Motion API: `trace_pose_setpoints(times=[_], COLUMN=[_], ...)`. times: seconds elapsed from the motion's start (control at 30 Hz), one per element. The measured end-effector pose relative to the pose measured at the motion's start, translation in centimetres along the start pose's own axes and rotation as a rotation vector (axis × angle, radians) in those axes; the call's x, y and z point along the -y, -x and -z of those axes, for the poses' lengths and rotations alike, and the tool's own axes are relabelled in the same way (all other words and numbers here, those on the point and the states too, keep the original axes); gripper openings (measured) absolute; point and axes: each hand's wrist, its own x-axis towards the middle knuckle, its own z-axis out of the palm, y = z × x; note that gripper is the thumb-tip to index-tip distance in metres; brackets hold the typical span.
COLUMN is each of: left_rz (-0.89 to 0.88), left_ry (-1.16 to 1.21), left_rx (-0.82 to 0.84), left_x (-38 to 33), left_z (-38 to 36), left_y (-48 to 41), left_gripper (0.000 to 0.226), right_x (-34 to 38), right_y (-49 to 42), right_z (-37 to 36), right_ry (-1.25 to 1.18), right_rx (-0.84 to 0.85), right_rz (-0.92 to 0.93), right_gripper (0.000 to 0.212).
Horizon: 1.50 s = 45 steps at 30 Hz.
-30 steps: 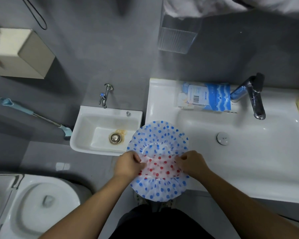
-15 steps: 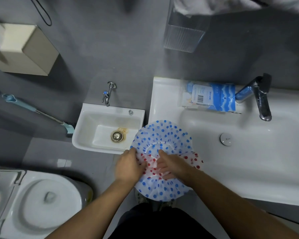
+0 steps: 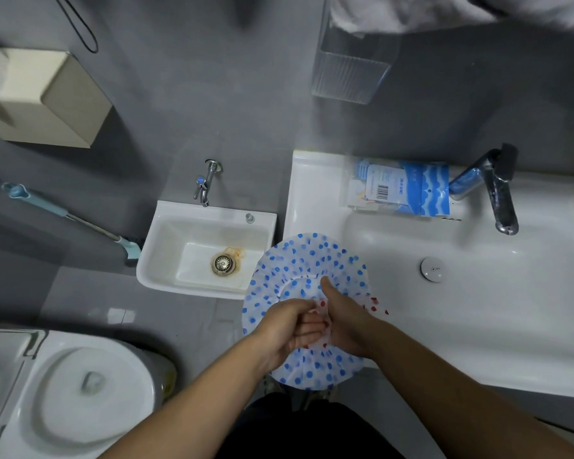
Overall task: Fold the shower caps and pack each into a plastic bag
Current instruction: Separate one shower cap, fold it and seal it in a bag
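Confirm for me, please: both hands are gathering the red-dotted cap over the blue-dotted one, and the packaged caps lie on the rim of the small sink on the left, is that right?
Not quite. The packaged caps lie on the back ledge of the large basin beside its tap, not on the small sink, as the head view shows. The rest holds: the left hand and right hand gather the red-dotted cap over the blue-dotted cap.

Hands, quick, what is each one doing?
Left hand: closed on the red-dotted shower cap.
Right hand: closed on the same red-dotted cap, above the blue-dotted shower cap.
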Motion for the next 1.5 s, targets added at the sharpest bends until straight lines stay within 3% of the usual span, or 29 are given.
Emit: trace_pose_setpoints(times=[0.07,0.2,0.33,0.43,0.47,0.53,0.63,0.77,0.9,1.03,1.17,1.27,1.33,1.43,1.5], left_rz=[0.0,0.019,0.033,0.044,0.048,0.054,0.047,0.036,0.024,0.01,0.016,0.041,0.002,-0.21,-0.355], left_ry=[0.063,0.117,0.088,0.102,0.106,0.113,0.114,0.098,0.087,0.102,0.135,0.14,-0.02,-0.491,-0.537], left_rx=[0.014,0.03,0.052,0.076,0.086,0.095,0.104,0.11,0.119,0.129,0.149,0.252,0.151,-0.279,-0.374], left_x=[0.3,0.6,0.8,0.7,0.6,0.6,0.7,0.8,1.3,1.4,1.3,0.9,0.1,-1.1,-1.8], left_z=[0.5,0.9,0.7,0.9,1.0,1.0,0.9,0.7,1.0,1.2,1.4,1.9,2.0,2.3,2.4], left_y=[-0.2,-0.4,-1.1,-1.3,-1.3,-1.1,-0.9,-0.9,-0.9,-0.8,-0.7,-0.2,0.1,0.3,0.5], left_gripper=[0.025,0.034,0.036,0.03,0.029,0.032,0.034,0.036,0.046,0.046,0.054,0.065,0.057,0.035,0.029], right_x=[-0.3,-0.4,0.4,1.3,1.6,2.2,2.7,2.9,2.0,0.9,-0.6,-0.9,-0.9,-0.7,-0.5], right_y=[0.0,1.1,2.9,3.4,3.5,3.5,3.5,3.8,3.2,1.6,1.9,2.1,1.7,1.2,1.1], right_z=[-0.2,-0.8,-0.2,2.7,3.8,5.5,6.2,5.0,1.6,1.1,1.0,0.1,0.2,0.6,0.6], right_ry=[0.075,0.466,0.777,1.155,1.298,1.444,1.274,1.113,0.553,0.003,0.209,0.113,0.049,-0.039,-0.05], right_rx=[-0.077,-0.316,-0.428,-0.791,-0.86,-0.834,-0.67,-0.531,-0.346,-0.471,-0.486,-0.348,-0.318,-0.273,-0.237], right_rz=[0.043,0.151,0.361,0.586,0.543,0.357,0.202,0.247,0.227,0.167,0.233,0.216,0.189,0.158,0.136], right_gripper=[0.074,0.063,0.035,0.028,0.036,0.049,0.044,0.039,0.04,0.016,0.02,0.037,0.042,0.048,0.053])
